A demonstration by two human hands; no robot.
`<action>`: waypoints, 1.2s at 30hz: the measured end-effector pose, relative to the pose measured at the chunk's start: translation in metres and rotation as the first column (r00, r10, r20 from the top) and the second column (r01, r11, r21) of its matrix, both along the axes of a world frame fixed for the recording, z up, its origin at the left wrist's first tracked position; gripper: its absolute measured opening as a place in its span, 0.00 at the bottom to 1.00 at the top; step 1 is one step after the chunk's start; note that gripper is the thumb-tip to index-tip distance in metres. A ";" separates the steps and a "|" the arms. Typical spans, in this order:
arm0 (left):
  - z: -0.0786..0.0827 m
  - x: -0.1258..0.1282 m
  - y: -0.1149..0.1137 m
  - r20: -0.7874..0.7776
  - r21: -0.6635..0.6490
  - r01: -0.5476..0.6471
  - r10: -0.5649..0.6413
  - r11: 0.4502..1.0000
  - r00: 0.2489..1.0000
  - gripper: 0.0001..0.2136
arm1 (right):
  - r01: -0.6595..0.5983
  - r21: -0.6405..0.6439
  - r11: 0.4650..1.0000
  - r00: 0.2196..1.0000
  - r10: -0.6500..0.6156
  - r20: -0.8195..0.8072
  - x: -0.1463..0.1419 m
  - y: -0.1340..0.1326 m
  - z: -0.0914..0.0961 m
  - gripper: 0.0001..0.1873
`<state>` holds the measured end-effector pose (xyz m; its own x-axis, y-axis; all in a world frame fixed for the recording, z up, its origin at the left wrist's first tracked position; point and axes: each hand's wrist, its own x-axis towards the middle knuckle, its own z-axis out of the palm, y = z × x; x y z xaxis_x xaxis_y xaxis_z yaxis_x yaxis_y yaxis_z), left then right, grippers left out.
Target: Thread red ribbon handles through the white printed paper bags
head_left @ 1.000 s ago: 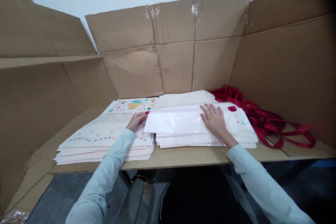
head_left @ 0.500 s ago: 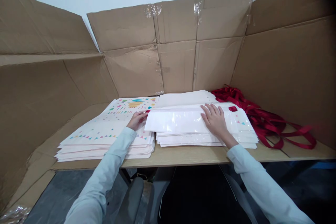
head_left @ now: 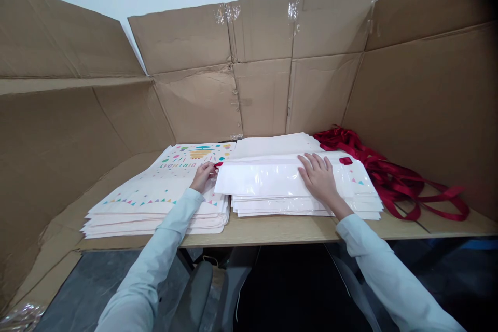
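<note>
The left hand (head_left: 202, 176) is drawn in narrow, its thumb and fingertips pinched on the short tab of dark-red satin ribbon (head_left: 219, 164) at the upper left corner of the glossy white folded paper piece (head_left: 254, 179). The tab lies right at the fingertips, on their right side, and the paper piece begins just beyond it, so that the hand meets the ribbon at the corner while most of the paper extends to the right of the grip. The right hand (head_left: 319, 177) rests palm down on the paper piece towards its right part, fingers a little spread and pointing away from the person, pressing flat rather than grasping. Just right of that hand, near the far edge, shows a small dark-red ribbon patch (head_left: 345, 161), with small coloured triangles printed below it. The paper piece lies on top of the stack of white paper sheets (head_left: 288, 207), its left end reaching over the neighbouring stack of white sheets with colourful birthday print (head_left: 143, 192), above which the left hand is placed. Beyond the right hand, well apart from the left, a tangled heap of dark-red satin ribbon (head_left: 392, 179) lies on the pale wooden table (head_left: 272, 233), beside the brown cardboard wall (head_left: 428, 109).
</note>
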<state>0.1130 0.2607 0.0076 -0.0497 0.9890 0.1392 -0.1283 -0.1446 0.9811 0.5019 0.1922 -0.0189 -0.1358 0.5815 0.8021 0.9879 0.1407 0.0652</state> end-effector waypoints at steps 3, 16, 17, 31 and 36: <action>-0.003 -0.004 0.004 0.017 0.040 -0.065 0.064 0.997 0.998 0.10 | -0.004 -0.004 1.000 1.000 0.004 -0.005 0.000 0.000 0.000 0.23; 0.000 -0.001 -0.001 -0.115 0.211 -0.026 0.052 0.977 0.992 0.13 | -0.010 0.001 1.000 1.000 0.010 -0.010 -0.001 0.000 0.001 0.22; -0.001 -0.001 0.000 -0.104 0.205 -0.032 0.054 0.978 0.993 0.14 | -0.008 0.003 1.000 1.000 0.008 -0.007 -0.001 0.000 0.001 0.22; 0.006 -0.008 0.002 0.103 -0.125 0.049 -0.036 0.991 0.994 0.08 | 0.000 -0.003 1.000 1.000 0.000 0.029 0.001 -0.001 0.002 0.23; 0.037 -0.047 -0.004 0.205 -0.286 -0.074 0.136 0.956 0.969 0.04 | -0.002 -0.032 0.999 1.000 0.003 0.025 0.001 -0.002 0.005 0.23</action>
